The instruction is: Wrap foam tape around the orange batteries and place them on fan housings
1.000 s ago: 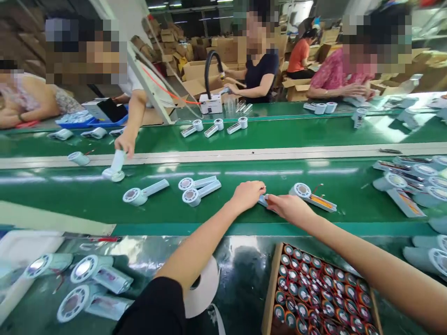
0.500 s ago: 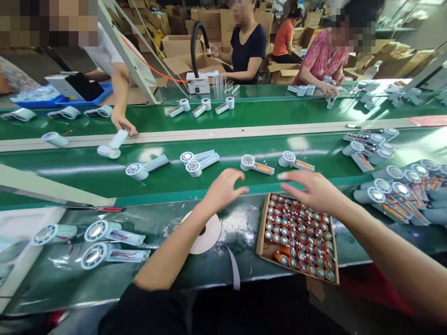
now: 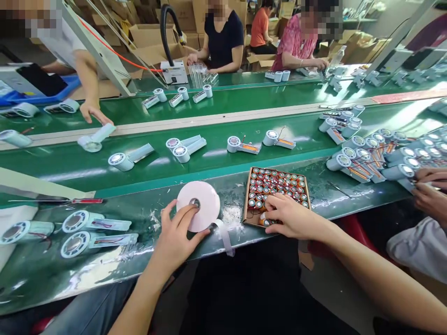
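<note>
Cylindrical batteries point(image 3: 277, 186) fill a cardboard tray where right hand point(image 3: 291, 216) fingers pinch one; left hand point(image 3: 174, 239) fingers spread on a round tape roll point(image 3: 199, 204).

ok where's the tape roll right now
In the head view the tape roll lies flat on the near bench, left of centre, under the left hand's fingertips and just left of the battery box.

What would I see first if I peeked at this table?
Right in front, the person's right hand reaches into a cardboard box of batteries with orange wires. Beside it, the left hand rests on a big white roll of tape. Behind them, white handheld fans lie along the green conveyor belt.
</note>
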Demonstrator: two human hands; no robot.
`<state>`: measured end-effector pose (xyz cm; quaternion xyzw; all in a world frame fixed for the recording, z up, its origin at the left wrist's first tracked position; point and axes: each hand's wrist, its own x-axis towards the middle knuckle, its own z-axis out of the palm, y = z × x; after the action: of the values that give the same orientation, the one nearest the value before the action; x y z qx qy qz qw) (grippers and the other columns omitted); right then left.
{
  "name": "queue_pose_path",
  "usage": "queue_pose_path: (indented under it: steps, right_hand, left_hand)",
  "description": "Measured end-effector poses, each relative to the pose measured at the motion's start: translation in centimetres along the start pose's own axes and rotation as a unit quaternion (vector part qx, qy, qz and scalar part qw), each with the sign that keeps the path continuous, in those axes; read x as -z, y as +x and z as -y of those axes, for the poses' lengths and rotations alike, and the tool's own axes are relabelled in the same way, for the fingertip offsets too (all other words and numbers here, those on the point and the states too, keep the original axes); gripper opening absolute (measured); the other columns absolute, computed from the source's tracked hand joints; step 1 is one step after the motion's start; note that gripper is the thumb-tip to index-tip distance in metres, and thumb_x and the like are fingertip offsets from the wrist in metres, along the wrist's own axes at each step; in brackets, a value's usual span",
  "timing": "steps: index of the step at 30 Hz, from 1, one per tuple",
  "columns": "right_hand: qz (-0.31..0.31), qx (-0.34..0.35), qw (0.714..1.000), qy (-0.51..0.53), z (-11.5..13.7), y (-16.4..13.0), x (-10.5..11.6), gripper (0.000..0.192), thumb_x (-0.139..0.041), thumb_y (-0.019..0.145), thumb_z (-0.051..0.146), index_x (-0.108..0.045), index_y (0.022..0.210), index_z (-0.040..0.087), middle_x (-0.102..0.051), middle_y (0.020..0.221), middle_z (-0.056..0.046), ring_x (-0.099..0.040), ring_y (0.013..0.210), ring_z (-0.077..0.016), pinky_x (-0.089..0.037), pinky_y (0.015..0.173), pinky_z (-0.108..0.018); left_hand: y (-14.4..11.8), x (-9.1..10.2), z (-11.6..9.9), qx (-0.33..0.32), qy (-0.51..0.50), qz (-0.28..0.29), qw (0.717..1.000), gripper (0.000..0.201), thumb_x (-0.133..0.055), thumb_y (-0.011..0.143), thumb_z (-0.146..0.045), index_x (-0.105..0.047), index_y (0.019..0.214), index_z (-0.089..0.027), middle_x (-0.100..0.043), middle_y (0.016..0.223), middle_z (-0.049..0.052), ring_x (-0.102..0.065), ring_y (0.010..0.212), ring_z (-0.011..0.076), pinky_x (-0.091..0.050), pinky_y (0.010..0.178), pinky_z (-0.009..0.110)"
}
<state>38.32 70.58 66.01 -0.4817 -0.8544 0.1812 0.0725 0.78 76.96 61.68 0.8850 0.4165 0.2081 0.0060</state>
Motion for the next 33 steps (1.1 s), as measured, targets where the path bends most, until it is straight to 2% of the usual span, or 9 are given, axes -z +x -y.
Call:
queue_pose_path:
  steps: [3, 8, 10, 14, 17, 20, 25, 29, 33]
  right_hand:
    - [-0.139, -0.023, 0.979, 0.147, -0.5, -1.3, -0.1, 0.02, -0.067, 0.099, 0.042, -0.075, 0.108, 0.026, -0.062, 0.117, -0.01, -0.059, 0.109, -0.0262, -0.05, 0.097, -0.045]
    - [-0.323, -0.072, 0.87, 0.365, 1.3, -3.5, 1.8, 0.029, -0.064, 0.1, 0.042, -0.071, 0.125, 0.028, -0.068, 0.132, -0.008, -0.068, 0.112, -0.0258, -0.056, 0.093, -0.038]
    - [-0.306, -0.109, 0.884, 0.337, 2.9, -3.3, 3.2, 0.027, -0.07, 0.096, 0.045, -0.077, 0.113, 0.024, -0.077, 0.095, -0.003, -0.07, 0.079, -0.0185, -0.054, 0.07, -0.027]
    - [-0.283, -0.156, 0.914, 0.245, 5.2, -0.8, 4.4, 0.041, -0.075, 0.091, 0.05, -0.071, 0.066, 0.018, -0.055, 0.053, 0.003, -0.044, 0.05, -0.0089, -0.033, 0.05, -0.023]
    - [-0.323, -0.169, 0.861, 0.355, 5.8, 1.1, 2.5, 0.03, -0.079, 0.085, 0.049, -0.076, 0.084, 0.019, -0.065, 0.067, 0.002, -0.055, 0.06, -0.0121, -0.043, 0.057, -0.023]
    - [-0.238, -0.166, 0.797, 0.53, 7.0, 2.0, -1.6, 0.038, -0.081, 0.082, 0.044, -0.073, 0.112, 0.022, -0.075, 0.091, -0.001, -0.068, 0.078, -0.0181, -0.054, 0.07, -0.027]
    - [-0.039, -0.18, 0.864, 0.469, 8.9, 1.0, -6.0, 0.017, -0.083, 0.082, 0.034, -0.076, 0.086, 0.02, -0.075, 0.079, -0.002, -0.069, 0.072, -0.019, -0.056, 0.07, -0.029]
    - [-0.23, -0.152, 0.786, 0.553, 6.5, -0.4, -2.0, 0.071, -0.096, 0.068, 0.037, -0.068, 0.133, 0.029, -0.071, 0.13, -0.006, -0.071, 0.113, -0.0259, -0.061, 0.095, -0.039]
    - [-0.369, -0.134, 0.717, 0.576, 5.3, 1.4, 1.4, 0.045, -0.092, 0.076, 0.033, -0.077, 0.117, 0.024, -0.078, 0.111, -0.005, -0.075, 0.101, -0.0246, -0.064, 0.094, -0.043]
  left_hand:
    - [1.1, 1.2, -3.0, -0.052, -0.021, -0.047, 0.997, 0.051, -0.075, 0.091, -0.035, -0.058, 0.135, -0.017, -0.065, 0.137, 0.013, -0.03, 0.149, 0.0412, -0.033, 0.122, 0.065]
    - [2.4, 2.3, -5.4, -0.124, 0.001, -0.109, 0.986, 0.052, -0.072, 0.087, -0.008, -0.06, 0.136, -0.022, -0.071, 0.127, 0.008, -0.038, 0.145, 0.037, -0.039, 0.118, 0.061]
    - [3.1, 2.7, -5.9, -0.131, 0.026, -0.115, 0.984, 0.054, -0.074, 0.085, -0.006, -0.063, 0.135, -0.024, -0.072, 0.127, 0.006, -0.036, 0.144, 0.0376, -0.047, 0.112, 0.054]
    - [4.7, 3.5, -7.1, -0.154, 0.084, -0.126, 0.976, 0.051, -0.077, 0.084, -0.007, -0.068, 0.131, -0.025, -0.075, 0.123, 0.002, -0.042, 0.133, 0.0356, -0.051, 0.101, 0.044]
    - [5.6, 4.0, -8.0, -0.149, 0.119, -0.148, 0.97, 0.047, -0.079, 0.084, -0.011, -0.069, 0.129, -0.023, -0.077, 0.117, 0.001, -0.049, 0.119, 0.0321, -0.049, 0.096, 0.042]
    - [6.3, 4.6, -8.6, -0.127, 0.117, -0.185, 0.967, 0.044, -0.082, 0.084, -0.015, -0.071, 0.126, -0.021, -0.078, 0.112, 0.003, -0.053, 0.106, 0.028, -0.047, 0.09, 0.041]
    - [7.2, 5.4, -8.7, -0.069, 0.123, -0.262, 0.955, 0.043, -0.086, 0.076, -0.014, -0.074, 0.117, -0.024, -0.078, 0.103, 0.003, -0.049, 0.102, 0.028, -0.046, 0.082, 0.038]
    - [7.4, 5.2, -8.2, -0.115, 0.115, -0.245, 0.956, 0.046, -0.082, 0.081, -0.013, -0.071, 0.125, -0.025, -0.078, 0.103, 0.003, -0.051, 0.097, 0.0256, -0.049, 0.09, 0.039]
    - [7.2, 4.2, -9.0, -0.112, 0.118, -0.222, 0.961, 0.049, -0.075, 0.089, -0.018, -0.065, 0.135, -0.028, -0.076, 0.112, 0.004, -0.053, 0.094, 0.0239, -0.047, 0.095, 0.043]
